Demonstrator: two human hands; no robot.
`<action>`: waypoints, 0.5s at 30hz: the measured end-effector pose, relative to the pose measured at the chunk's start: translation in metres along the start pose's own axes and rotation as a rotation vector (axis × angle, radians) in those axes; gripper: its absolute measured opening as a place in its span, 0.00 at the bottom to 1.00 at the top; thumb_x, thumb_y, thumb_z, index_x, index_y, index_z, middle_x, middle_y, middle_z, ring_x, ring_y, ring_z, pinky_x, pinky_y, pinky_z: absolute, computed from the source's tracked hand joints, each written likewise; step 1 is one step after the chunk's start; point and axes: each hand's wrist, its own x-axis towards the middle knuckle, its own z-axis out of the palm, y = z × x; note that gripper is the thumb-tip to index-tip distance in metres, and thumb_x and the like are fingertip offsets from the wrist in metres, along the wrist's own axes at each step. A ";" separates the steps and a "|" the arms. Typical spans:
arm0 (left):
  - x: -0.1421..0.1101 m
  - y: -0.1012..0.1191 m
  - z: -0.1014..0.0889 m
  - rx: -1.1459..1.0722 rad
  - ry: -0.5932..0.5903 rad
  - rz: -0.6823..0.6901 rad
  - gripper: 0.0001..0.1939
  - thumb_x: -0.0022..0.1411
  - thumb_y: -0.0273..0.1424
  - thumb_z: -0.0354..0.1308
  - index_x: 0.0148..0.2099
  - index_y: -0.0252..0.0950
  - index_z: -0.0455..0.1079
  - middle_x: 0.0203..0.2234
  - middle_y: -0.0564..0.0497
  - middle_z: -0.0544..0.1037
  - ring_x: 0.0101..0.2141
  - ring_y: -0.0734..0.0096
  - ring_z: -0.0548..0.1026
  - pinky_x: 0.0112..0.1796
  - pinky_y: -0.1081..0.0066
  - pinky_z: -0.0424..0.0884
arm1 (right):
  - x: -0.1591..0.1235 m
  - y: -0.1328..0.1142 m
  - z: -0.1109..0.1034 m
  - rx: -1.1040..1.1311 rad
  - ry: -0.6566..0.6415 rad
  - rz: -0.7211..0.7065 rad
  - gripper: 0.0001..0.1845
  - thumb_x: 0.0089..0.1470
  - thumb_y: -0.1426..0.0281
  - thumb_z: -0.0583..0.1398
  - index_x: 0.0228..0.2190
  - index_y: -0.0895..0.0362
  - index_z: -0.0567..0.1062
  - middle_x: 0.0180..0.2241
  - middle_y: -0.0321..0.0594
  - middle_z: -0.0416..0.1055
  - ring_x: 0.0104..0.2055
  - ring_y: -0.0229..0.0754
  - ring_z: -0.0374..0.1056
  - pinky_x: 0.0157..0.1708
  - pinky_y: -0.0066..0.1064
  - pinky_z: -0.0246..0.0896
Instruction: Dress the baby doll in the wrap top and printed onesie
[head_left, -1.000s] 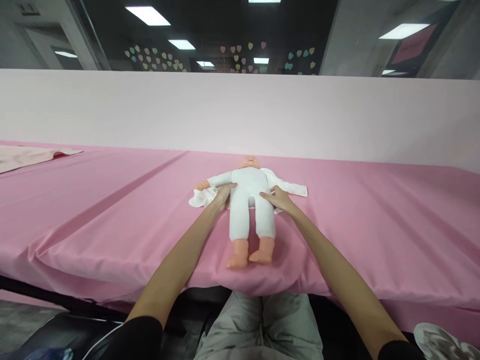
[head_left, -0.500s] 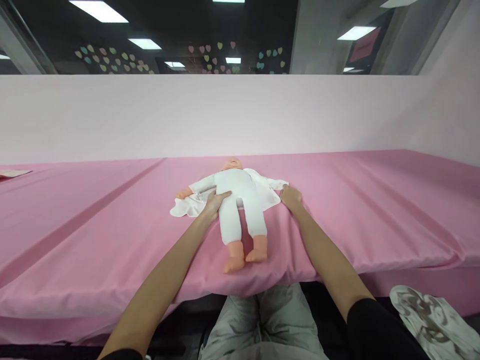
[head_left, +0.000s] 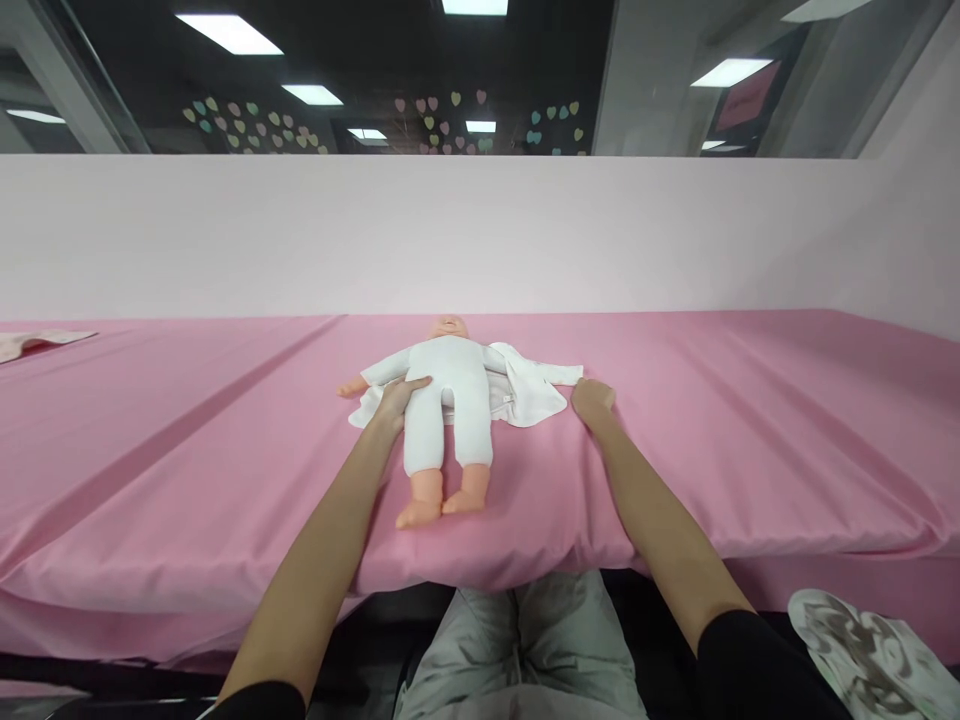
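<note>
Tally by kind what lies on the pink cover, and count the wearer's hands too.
Doll: 1
Garment, white, partly under the doll: 1
Pale cloth at the far left edge: 1
Hands, the left hand at the doll's side and the right hand at the sleeve end: 2
Total: 5

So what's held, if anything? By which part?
Left hand holds the white-bodied doll at its hip; right hand seemingly grips the white cloth garment by its cuff.
</note>
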 end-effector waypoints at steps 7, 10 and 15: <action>0.001 0.005 -0.012 0.017 -0.071 -0.050 0.19 0.45 0.23 0.64 0.42 0.29 0.70 0.28 0.43 0.77 0.30 0.60 0.77 0.34 0.61 0.76 | 0.005 0.012 -0.006 0.038 0.086 0.026 0.14 0.55 0.75 0.49 0.38 0.62 0.73 0.38 0.52 0.71 0.40 0.48 0.69 0.35 0.34 0.62; -0.003 0.009 -0.009 0.009 -0.085 -0.095 0.17 0.47 0.25 0.63 0.42 0.28 0.69 0.26 0.43 0.77 0.30 0.59 0.77 0.34 0.60 0.76 | 0.006 0.025 -0.007 0.052 0.126 0.113 0.16 0.54 0.77 0.48 0.40 0.63 0.72 0.39 0.54 0.70 0.40 0.49 0.69 0.34 0.35 0.62; -0.008 0.012 -0.002 -0.020 -0.124 -0.139 0.16 0.49 0.26 0.61 0.43 0.28 0.69 0.24 0.43 0.76 0.28 0.59 0.77 0.32 0.61 0.76 | 0.000 0.017 -0.014 0.068 0.276 -0.018 0.20 0.54 0.78 0.46 0.45 0.61 0.70 0.50 0.52 0.64 0.52 0.50 0.60 0.42 0.36 0.59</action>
